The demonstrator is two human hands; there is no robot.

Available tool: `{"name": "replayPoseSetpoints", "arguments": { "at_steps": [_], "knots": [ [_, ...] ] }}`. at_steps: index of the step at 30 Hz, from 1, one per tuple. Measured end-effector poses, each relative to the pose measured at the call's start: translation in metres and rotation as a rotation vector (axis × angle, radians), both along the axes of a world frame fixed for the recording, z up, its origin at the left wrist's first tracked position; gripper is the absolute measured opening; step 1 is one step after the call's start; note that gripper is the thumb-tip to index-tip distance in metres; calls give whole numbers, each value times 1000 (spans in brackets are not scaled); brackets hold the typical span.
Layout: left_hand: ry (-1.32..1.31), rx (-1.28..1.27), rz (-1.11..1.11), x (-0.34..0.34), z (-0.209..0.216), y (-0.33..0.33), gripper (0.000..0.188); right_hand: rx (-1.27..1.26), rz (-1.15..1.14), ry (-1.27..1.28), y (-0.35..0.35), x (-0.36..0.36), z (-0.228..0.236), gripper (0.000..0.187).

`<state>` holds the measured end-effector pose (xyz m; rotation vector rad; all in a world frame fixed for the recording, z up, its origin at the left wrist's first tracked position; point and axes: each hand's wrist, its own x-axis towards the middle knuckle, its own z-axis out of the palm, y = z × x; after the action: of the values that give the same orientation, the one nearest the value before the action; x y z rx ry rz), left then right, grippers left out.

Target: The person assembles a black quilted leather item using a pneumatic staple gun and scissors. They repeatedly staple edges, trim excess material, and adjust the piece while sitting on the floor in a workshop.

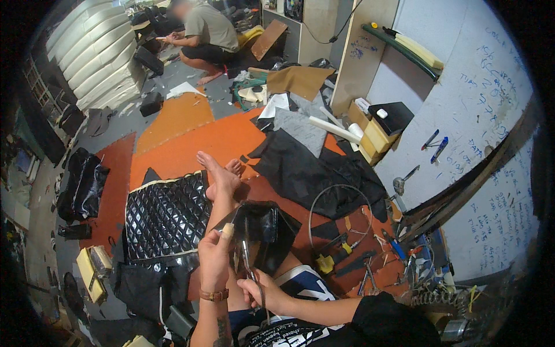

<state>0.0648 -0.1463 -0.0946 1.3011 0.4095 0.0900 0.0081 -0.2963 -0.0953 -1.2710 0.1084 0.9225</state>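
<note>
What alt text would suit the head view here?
A seated person's left hand holds up a piece of glossy black material while the right hand works scissors into it. A quilted black panel lies on the orange floor mat; another person crouches far behind.

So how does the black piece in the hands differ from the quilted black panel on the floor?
The black piece is smooth, while the quilted panel has a diamond stitch pattern. The piece is smaller and held up, bent, by the left hand, with scissors in the right hand at it; the panel is larger and lies flat, untouched. The panel has pale edging; the piece shows none. Both are glossy black.
</note>
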Motion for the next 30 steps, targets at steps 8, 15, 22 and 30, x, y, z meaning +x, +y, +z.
{"name": "replayPoseSetpoints", "arguments": {
  "at_steps": [8,15,22,30],
  "knots": [
    [-1,-86,-15,0,0,-3,25,-27,-3,-50,-7,-6,-4,35],
    [20,-40,-21,-1,0,-4,24,-16,-90,-104,-2,1,-20,34],
    [33,-19,-33,-2,-1,-2,24,-63,-108,-167,-2,-6,-21,34],
    [36,-2,-47,-4,4,-3,25,-56,-230,-206,5,4,-22,38]
  ]
}}
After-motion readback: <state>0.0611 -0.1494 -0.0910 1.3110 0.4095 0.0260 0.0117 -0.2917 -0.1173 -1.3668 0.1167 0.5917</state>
